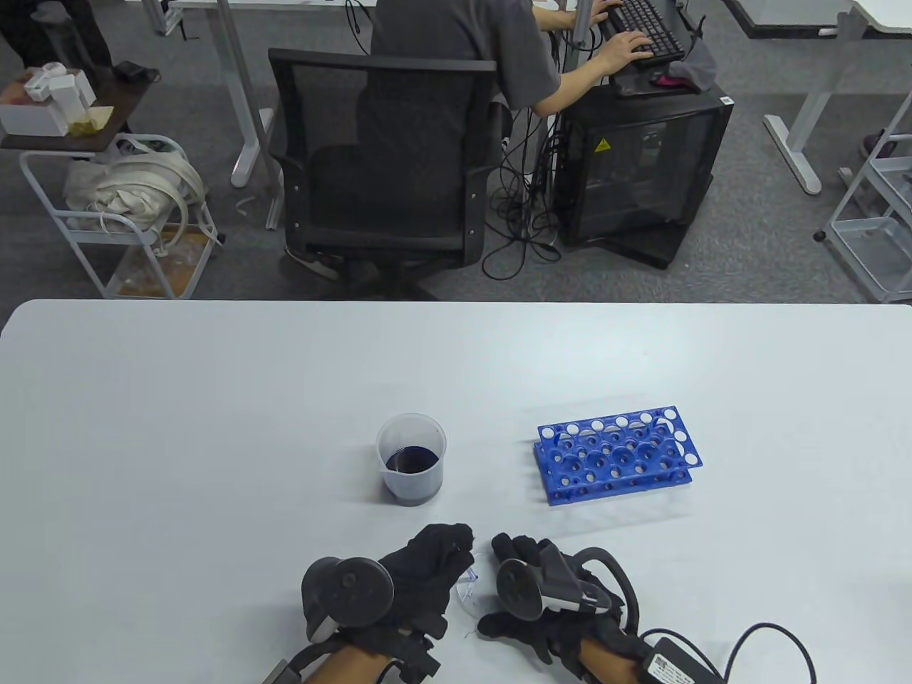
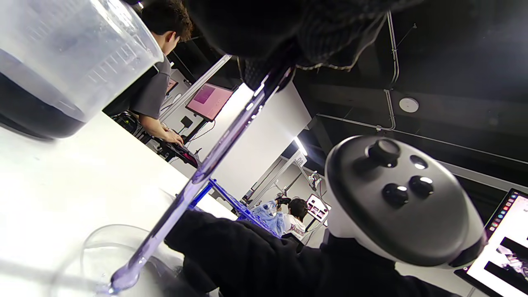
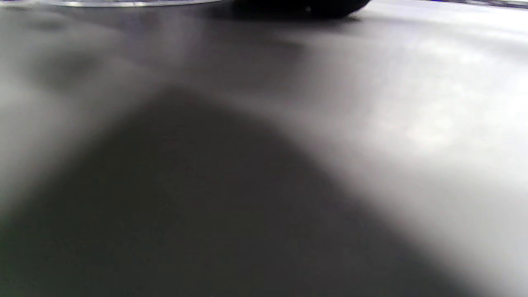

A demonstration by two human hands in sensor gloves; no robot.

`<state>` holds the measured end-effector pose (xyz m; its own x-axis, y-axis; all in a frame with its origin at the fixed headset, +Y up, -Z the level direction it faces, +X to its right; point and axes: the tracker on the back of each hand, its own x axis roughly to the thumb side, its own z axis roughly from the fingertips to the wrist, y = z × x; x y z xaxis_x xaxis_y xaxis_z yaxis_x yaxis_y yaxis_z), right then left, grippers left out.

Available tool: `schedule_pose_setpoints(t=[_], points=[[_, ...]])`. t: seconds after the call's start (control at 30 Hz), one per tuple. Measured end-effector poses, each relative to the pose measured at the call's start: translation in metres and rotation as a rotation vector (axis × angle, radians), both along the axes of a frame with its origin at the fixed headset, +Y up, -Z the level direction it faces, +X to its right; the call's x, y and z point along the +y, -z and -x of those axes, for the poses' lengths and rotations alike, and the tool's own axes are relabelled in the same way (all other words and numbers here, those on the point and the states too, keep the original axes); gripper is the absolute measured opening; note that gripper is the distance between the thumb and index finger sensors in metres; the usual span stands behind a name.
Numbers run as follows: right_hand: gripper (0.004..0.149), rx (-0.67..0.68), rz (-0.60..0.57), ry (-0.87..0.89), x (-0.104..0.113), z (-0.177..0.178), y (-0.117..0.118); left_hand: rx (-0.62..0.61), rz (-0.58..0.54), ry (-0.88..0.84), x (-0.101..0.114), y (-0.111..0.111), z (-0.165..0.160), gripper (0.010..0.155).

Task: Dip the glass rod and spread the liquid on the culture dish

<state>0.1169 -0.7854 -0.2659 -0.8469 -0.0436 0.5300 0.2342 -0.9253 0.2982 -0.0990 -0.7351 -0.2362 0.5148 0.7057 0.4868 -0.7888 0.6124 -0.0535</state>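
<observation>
Your left hand point(image 1: 420, 577) lay low at the near edge, its gloved fingers point(image 2: 264, 37) closed around the upper end of the glass rod point(image 2: 206, 165), which slanted down from them. Your right hand point(image 1: 548, 598) rested just beside it, to the right, fingers reaching toward the left hand and close to it. Each hand carried its tracker on the back. How your right fingers lay could not be made out.

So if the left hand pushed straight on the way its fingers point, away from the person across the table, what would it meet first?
Probably the clear plastic beaker of dark liquid: it stands just beyond the left hand, slightly to its left in the table view. Depth is uncertain, so the fingers could slip past on the beaker's right.
</observation>
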Motion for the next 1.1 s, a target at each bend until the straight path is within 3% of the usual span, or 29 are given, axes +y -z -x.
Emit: schedule_pose_setpoints(t=[0.33,0.6,0.73,0.8,0.93,1.1], points=[[0.106,0.002,-0.001,-0.002,0.0,-0.001,0.0,-0.015,0.048,-0.065,0.0,0.002,0.001,0.045],[0.106,0.002,0.001,-0.001,0.0,-0.001,0.0,0.129,-0.125,-0.199,0.084,0.032,0.04,0.045],[0.106,0.003,0.003,0.001,0.0,-0.001,0.0,0.231,-0.144,-0.242,0.107,0.058,0.066,0.045],[0.106,0.003,0.002,0.001,0.0,-0.001,0.0,0.293,-0.136,-0.211,0.101,0.071,0.073,0.044],[0.106,0.003,0.0,-0.001,0.0,-0.001,0.0,0.358,-0.02,-0.123,0.056,0.093,0.071,0.045],[0.106,0.003,0.0,-0.002,0.0,-0.001,0.0,0.387,0.065,-0.068,0.02,0.101,0.066,0.045]])
